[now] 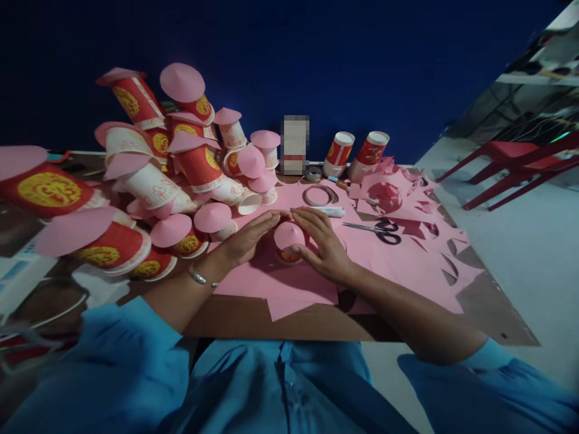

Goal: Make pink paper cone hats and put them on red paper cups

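Observation:
A small red paper cup (289, 255) stands on pink paper in front of me, topped by a pink paper cone (287, 235). My left hand (256, 236) is beside the cone on its left, fingers stretched out and pointing behind it. From the right, my right hand (323, 244) arches around the cone, its fingers extended past the top and its thumb lying on the cone's right edge. Both hands are open and cupped about the cone without a closed grip. The fingertips nearly meet behind the cone; whether they touch it there is hidden.
Several cone-topped cups (199, 163) crowd the left. Black-handled scissors (380, 229), a tape roll (320, 195) and a white tube (330, 211) lie beyond my right hand. Two bare cups (339, 154) stand at the back. Pink paper scraps (420, 223) cover the right, near a red stool (511, 160).

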`<state>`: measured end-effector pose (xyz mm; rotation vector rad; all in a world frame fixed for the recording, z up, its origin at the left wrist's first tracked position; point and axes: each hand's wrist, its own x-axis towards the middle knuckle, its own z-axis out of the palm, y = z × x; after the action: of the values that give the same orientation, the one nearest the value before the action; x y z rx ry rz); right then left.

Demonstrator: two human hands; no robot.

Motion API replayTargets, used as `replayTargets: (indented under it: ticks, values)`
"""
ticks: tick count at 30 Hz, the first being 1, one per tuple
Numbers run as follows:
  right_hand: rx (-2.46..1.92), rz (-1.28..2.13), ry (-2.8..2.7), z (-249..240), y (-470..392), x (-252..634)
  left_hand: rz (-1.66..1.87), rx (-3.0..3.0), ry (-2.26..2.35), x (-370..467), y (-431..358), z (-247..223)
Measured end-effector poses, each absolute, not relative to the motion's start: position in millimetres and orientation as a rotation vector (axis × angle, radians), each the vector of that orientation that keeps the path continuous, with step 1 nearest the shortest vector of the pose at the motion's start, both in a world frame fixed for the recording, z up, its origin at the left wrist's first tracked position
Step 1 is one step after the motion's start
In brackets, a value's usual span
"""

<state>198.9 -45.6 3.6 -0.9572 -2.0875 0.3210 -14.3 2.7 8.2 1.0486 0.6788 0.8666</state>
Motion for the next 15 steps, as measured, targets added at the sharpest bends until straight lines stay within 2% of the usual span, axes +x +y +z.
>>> replayTargets:
  ticks: [9,15]
  values:
    - [-0.980,0.362,-2.083,6.3,-46.4,196.3,0.838,1.117,0.776,-11.8,-1.9,11.7]
    - [-0.918,0.296,-2.029,8.8,-47.9,201.6,1.015,1.317,0.793,-15.9,-1.5,7.4]
